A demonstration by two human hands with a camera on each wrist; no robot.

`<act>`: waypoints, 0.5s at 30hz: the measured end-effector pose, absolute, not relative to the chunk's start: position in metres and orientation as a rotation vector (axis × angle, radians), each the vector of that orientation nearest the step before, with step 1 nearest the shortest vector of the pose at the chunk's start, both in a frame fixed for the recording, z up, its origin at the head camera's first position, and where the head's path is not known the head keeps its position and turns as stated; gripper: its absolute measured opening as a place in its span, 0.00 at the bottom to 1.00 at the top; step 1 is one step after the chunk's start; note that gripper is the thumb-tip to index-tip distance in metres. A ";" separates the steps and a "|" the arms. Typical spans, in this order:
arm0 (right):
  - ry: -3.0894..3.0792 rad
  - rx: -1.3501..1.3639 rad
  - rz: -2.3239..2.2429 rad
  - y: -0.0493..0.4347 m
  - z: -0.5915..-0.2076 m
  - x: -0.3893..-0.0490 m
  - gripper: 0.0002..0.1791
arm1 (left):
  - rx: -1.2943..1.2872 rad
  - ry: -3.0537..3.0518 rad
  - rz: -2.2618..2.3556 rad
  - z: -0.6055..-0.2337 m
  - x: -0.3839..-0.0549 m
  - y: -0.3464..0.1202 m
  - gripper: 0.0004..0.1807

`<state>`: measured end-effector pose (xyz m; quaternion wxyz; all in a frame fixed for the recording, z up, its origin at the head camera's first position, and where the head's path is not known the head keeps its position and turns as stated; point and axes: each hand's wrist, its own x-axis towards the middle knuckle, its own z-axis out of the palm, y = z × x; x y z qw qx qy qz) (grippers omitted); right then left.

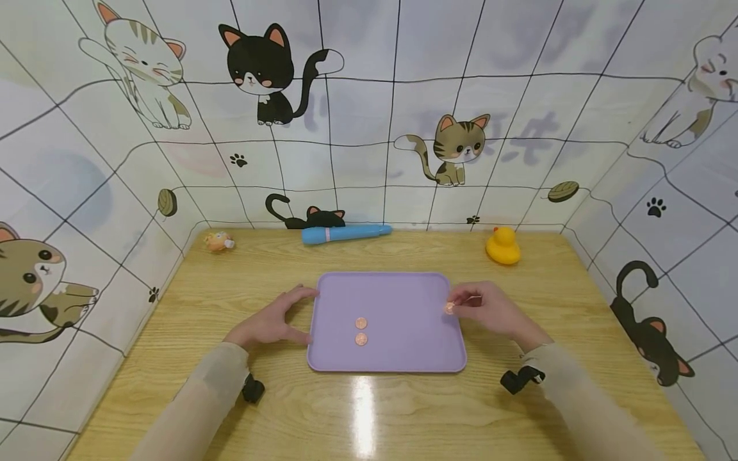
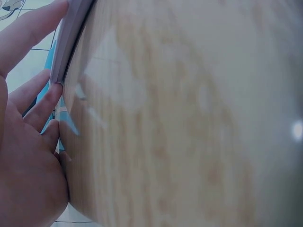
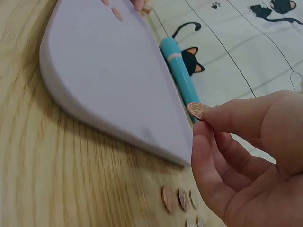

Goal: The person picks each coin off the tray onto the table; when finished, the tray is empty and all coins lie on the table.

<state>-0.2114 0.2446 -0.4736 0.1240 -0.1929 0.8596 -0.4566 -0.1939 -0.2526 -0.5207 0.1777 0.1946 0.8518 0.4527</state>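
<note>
A lilac tray (image 1: 403,346) lies on the wooden table with two copper coins (image 1: 360,323) on it, one behind the other, left of its middle. Thumb and fingers of my right hand (image 1: 490,308) pinch a third copper coin (image 3: 195,110) by its edge, over the tray's right rim. My left hand (image 1: 271,321) is at the tray's left side, thumb and fingers spread, fingertips at the rim. Beneath the right hand, in the right wrist view, several more coins (image 3: 168,198) lie on the table beside the tray; the hand hides them from the head view.
Along the back of the table (image 1: 277,410) are a small orange-and-white toy (image 1: 219,241), a blue pen-shaped thing (image 1: 352,233) with a pink band, and a yellow rubber duck (image 1: 503,246). Sheets printed with cats (image 1: 369,153) enclose the back and both sides.
</note>
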 end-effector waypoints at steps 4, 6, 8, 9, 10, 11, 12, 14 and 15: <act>2.548 -0.501 -1.332 0.262 -0.474 -0.208 0.08 | 0.548 2.407 1.286 -0.521 -0.194 -0.252 0.53; 2.570 -0.487 -1.318 0.270 -0.476 -0.206 0.08 | 0.550 2.404 1.286 -0.520 -0.194 -0.252 0.53; 2.591 -0.462 -1.297 0.276 -0.477 -0.205 0.08 | 0.546 2.404 1.283 -0.520 -0.194 -0.252 0.53; 2.601 -0.447 -1.287 0.279 -0.478 -0.204 0.08 | 0.547 2.405 1.281 -0.520 -0.194 -0.252 0.53; 2.610 -0.435 -1.275 0.282 -0.479 -0.203 0.09 | 0.544 2.405 1.278 -0.519 -0.194 -0.253 0.53; 2.624 -0.427 -1.260 0.285 -0.480 -0.203 0.09 | 0.545 2.406 1.274 -0.519 -0.194 -0.253 0.54; 2.638 -0.418 -1.248 0.289 -0.482 -0.202 0.09 | 0.542 2.407 1.271 -0.519 -0.194 -0.253 0.54; 2.661 -0.395 -1.227 0.294 -0.484 -0.202 0.09 | 0.539 2.414 1.262 -0.519 -0.193 -0.254 0.54; 2.672 -0.390 -1.212 0.297 -0.485 -0.202 0.09 | 0.533 2.416 1.258 -0.519 -0.193 -0.254 0.54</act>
